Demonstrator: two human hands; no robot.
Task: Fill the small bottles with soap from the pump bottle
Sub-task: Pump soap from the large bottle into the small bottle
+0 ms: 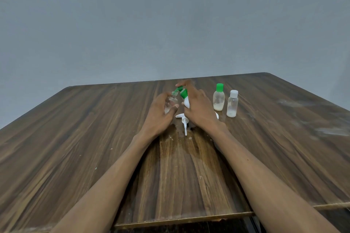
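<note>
My left hand (pixel 161 113) grips a small clear bottle (pixel 169 104) just above the wooden table (pixel 75 138). Its open neck points up and to the right, with a green cap part (pixel 178 89) beside it. My right hand (pixel 198 108) is wrapped round the white pump bottle (pixel 186 101), which is tilted so its green collar meets the small bottle's neck. Most of the pump bottle is hidden behind that hand. The white pump head (pixel 183 120) with its tube lies on the table between my wrists.
Two more small clear bottles stand at the right, one with a green cap (pixel 218 100) and one with a white cap (pixel 232 105), each holding a little white soap. Wet spots (pixel 176 134) mark the wood near the pump head, and white smears (pixel 312 115) lie far right.
</note>
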